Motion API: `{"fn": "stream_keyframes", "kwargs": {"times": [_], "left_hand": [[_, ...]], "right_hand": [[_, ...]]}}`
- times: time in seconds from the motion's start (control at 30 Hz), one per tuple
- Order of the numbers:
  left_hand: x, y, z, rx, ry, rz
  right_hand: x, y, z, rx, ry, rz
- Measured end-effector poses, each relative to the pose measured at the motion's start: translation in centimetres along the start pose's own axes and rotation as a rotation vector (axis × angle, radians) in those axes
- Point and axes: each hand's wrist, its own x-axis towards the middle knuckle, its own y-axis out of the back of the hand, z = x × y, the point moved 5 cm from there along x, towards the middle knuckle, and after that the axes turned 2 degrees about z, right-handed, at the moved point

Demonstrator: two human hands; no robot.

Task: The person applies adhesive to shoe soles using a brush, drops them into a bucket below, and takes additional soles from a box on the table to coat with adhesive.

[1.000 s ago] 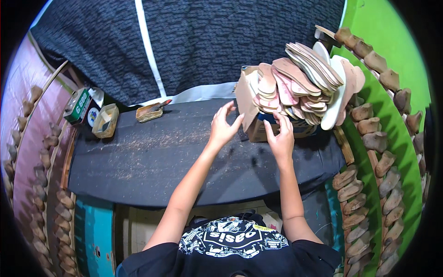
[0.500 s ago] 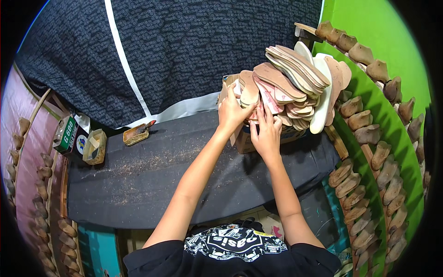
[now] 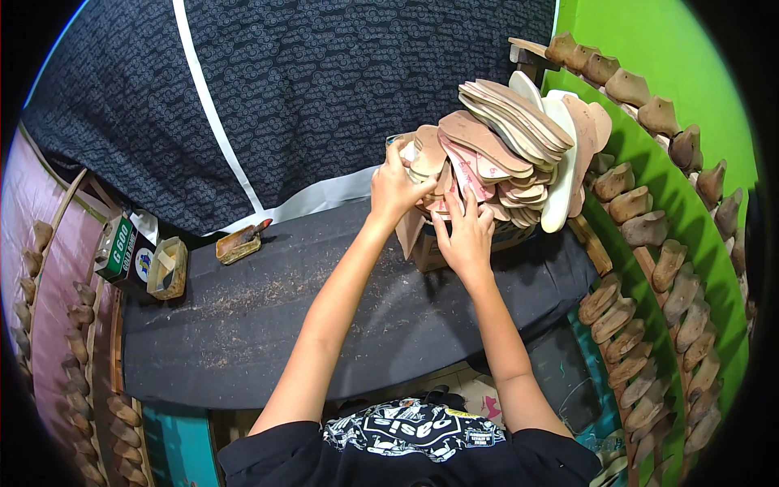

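One worktop, black-covered; toward its far right corner, one heap of insoles in a box; left hand, thumb and fingers apart, at the heap's left end; right hand, fingers parted, at its near side; whether either grips cannot be told.

Pinkish-tan and cream insoles, apparently fibreboard, lie in tilted stacks heaped over a cardboard box.
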Motion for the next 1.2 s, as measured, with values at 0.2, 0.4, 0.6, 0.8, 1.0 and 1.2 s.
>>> {"fn": "stream_keyframes", "kwargs": {"times": [0.2, 0.4, 0.6, 0.8, 1.0, 1.2], "left_hand": [[2.2, 1.2, -1.2, -0.081, -0.037, -0.085], [4.5, 2.1, -4.0, -0.108, -0.076, -0.163], [2.3, 0.7, -4.9, -0.244, -0.076, -0.13], [0.4, 0.1, -4.9, -0.352, 0.057, 0.016], [1.5, 0.5, -3.8, -0.294, -0.061, 0.1], [2.7, 1.2, -5.1, -0.316, -0.081, 0.119]], "right_hand": [[0.0, 0.2, 0.2, 0.005, -0.006, 0.008], [0.1, 0.4, 0.1, 0.013, -0.002, 0.012], [1.1, 0.5, -0.2, -0.034, 0.02, -0.003], [6.1, 0.8, -2.7, -0.176, 0.306, 0.094], [10.1, -1.5, 0.0, -0.586, 0.232, -0.238], [10.0, -1.8, -0.4, -0.646, 0.197, -0.38]]}}
